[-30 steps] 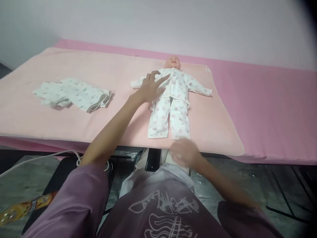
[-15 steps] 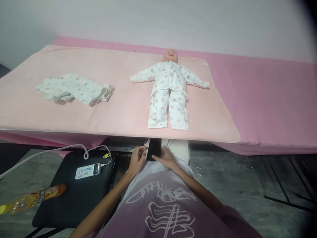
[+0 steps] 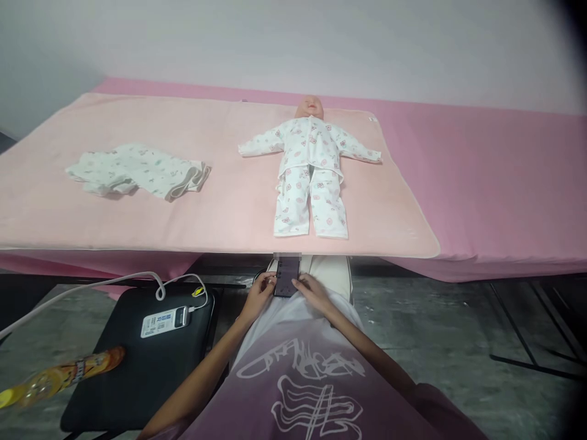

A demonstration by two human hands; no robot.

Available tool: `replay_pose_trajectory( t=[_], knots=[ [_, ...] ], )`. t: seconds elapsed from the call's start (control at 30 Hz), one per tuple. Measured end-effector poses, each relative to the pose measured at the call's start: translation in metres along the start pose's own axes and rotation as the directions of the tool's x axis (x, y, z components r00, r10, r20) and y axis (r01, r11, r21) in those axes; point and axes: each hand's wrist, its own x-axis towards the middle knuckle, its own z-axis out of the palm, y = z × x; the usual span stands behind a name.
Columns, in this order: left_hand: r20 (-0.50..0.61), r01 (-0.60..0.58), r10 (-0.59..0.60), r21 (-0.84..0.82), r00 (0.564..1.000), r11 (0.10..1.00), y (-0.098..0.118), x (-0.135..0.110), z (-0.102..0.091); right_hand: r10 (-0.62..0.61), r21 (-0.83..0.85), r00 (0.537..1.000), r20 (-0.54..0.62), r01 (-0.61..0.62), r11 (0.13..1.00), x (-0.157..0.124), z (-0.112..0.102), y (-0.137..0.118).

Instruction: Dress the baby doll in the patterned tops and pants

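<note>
A dark phone [image 3: 286, 282] lies on my lap below the bed's edge. My left hand [image 3: 259, 294] grips its left side and my right hand [image 3: 313, 290] grips its right side, fingers curled against it. Up on the light pink blanket [image 3: 229, 201] a baby doll [image 3: 310, 165] lies on its back, dressed in white printed pyjamas, arms spread, head away from me. A second set of white printed baby clothes [image 3: 137, 172] lies crumpled on the blanket to the left.
The blanket covers a darker pink mattress [image 3: 495, 183] against a pale wall. Left of my legs stands a black stool [image 3: 137, 366] with a power bank [image 3: 164, 321] and white cable [image 3: 92, 287]. An orange drink bottle [image 3: 59, 376] lies at the far left.
My left hand left the doll's chest and came down to my lap. Both hands have closed on the phone, which now sits slightly higher in them.
</note>
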Motion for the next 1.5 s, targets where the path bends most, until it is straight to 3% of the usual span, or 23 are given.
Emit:
replay_pose_trajectory(
  t=[0.17,0.6,1.2,1.5],
  knots=[
    [-0.009,-0.015,0.015,-0.003,1.0,1.0,-0.005,0.004,0.002,0.002,0.128,0.997,0.081,-0.013,0.992,-0.004,-0.009,0.004],
    [-0.032,0.033,-0.034,-0.041,0.999,0.999,-0.013,0.011,0.013,0.071,0.19,0.996,0.046,-0.078,0.979,0.002,-0.007,-0.009],
    [-0.071,0.014,-0.02,-0.09,0.997,0.996,-0.006,0.013,0.018,0.057,0.177,0.997,0.051,-0.066,0.982,0.001,-0.008,-0.004],
    [-0.086,0.069,-0.077,-0.095,0.993,0.993,-0.004,0.014,0.021,0.027,0.174,0.999,0.035,-0.033,0.984,0.006,-0.009,0.006]
  ],
)
